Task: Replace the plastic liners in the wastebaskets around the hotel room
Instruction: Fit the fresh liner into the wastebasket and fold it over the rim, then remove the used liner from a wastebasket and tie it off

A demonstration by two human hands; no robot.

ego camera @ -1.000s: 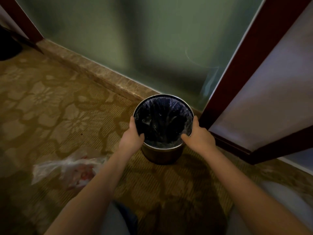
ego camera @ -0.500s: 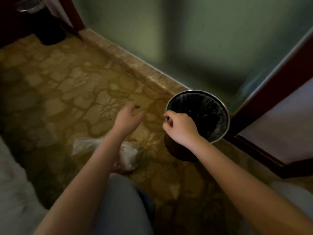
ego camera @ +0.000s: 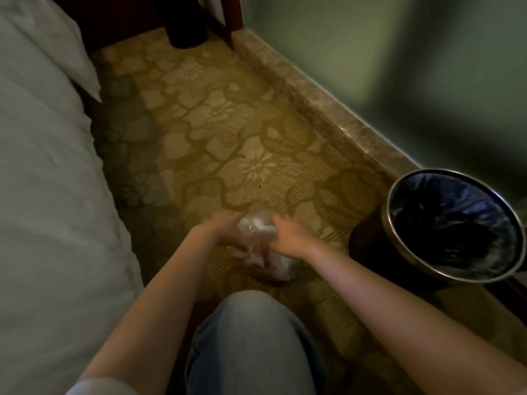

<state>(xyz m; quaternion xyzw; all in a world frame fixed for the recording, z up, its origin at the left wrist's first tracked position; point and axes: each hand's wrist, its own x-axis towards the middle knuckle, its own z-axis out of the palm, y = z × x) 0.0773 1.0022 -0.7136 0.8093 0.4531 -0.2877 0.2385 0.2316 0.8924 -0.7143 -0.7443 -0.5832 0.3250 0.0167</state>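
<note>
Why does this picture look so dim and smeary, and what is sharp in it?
Head view: the light is low and yellowish; the green wall is smeared by blur, and straight edges bow from the wide lens. The wastebasket rim and its liner catch faint glare. Both hands, left hand and right hand, look soft around the used bag.

Floral tan carpet [ego camera: 228, 143] runs near to far. White bed [ego camera: 42, 195] along left. Green wall [ego camera: 370, 52] on right with marbled baseboard [ego camera: 319, 109]. Dark wood furniture [ego camera: 128, 18] at far end. Dim, warm light.
</note>
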